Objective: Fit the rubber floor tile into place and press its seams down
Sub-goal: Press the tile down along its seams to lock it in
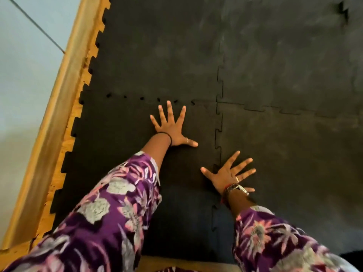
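Note:
A black rubber floor tile with jigsaw edges lies at the near left, joined to black tiles beyond it and to its right. My left hand rests flat on this tile with fingers spread, just below the far seam, where small gaps show between the teeth. My right hand lies flat and spread across the right-hand seam, its palm partly on the neighbouring tile. Neither hand holds anything.
A wooden baseboard and a pale wall run along the left, with wooden floor showing between the tile's teeth. More black tiles cover the floor ahead and right. A raised seam notch shows at the far right.

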